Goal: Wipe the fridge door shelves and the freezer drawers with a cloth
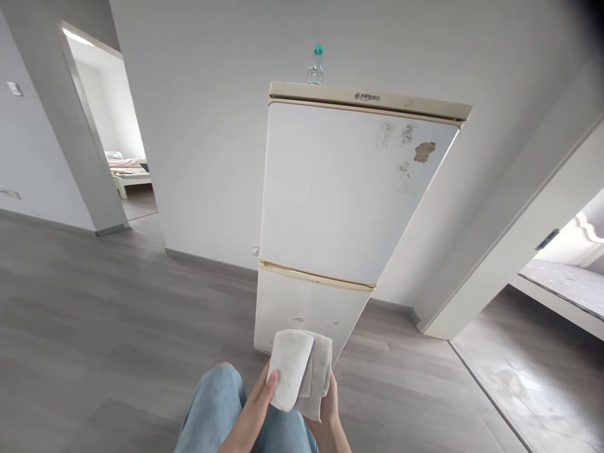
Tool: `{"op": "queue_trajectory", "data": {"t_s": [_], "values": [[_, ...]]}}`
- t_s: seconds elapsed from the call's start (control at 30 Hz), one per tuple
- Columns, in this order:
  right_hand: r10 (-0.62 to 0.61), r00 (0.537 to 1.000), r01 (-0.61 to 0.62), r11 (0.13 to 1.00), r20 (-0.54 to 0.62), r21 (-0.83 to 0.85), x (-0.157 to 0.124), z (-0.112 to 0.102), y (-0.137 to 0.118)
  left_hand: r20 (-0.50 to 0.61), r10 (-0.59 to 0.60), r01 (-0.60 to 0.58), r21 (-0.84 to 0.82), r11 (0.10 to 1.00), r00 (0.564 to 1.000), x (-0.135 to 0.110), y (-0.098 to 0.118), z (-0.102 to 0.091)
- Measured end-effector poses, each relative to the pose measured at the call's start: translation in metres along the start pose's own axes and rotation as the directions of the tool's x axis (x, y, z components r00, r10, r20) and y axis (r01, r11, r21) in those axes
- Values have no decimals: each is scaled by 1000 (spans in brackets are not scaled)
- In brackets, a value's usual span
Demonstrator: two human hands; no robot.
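The left hand [264, 393] has its fingers curled round a white pad [292, 371], the right hand [331, 402] round a folded grey cloth [323, 365] — both above denim knees [217, 396], hiding part of the fridge [325, 195] beyond (stained, a bottle [316, 68] atop) — beside a doorway [491, 267].

Green-capped clear bottle [315, 68] upright; bed [566, 288] at right; switch [14, 89] on left wall [38, 138].

pale wall [202, 138] | grey plank floor [108, 327] | bright doorway [112, 119] left | bed [564, 286] right
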State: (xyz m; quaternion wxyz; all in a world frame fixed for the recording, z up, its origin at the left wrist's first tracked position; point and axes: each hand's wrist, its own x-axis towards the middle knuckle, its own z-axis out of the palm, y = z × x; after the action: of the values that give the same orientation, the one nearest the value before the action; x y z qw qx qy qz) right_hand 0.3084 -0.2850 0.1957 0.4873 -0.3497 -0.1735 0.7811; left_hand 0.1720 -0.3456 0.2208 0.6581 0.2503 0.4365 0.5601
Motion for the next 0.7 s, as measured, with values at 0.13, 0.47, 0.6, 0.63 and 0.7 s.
{"op": "queue_trajectory", "data": {"t_s": [0.13,0.47,0.6,0.63,0.7], "values": [[96,990,-93,995,107,-39,1,9,22,-134,-140,72,-420,905,981,-5,-2,-14],[22,961,197,646,276,-737,45,22,53,-244,-406,221,-546,808,881,-18,-10,-68],[-215,913,382,155,346,-911,112,62,16,-257,-450,280,-502,818,856,-20,-7,-101],[-267,900,383,101,345,-918,132,76,5,-281,-440,274,-478,835,853,-20,-5,-107],[-339,877,371,32,339,-928,169,103,-17,-317,-387,227,-441,868,866,-23,-1,-112]]}}
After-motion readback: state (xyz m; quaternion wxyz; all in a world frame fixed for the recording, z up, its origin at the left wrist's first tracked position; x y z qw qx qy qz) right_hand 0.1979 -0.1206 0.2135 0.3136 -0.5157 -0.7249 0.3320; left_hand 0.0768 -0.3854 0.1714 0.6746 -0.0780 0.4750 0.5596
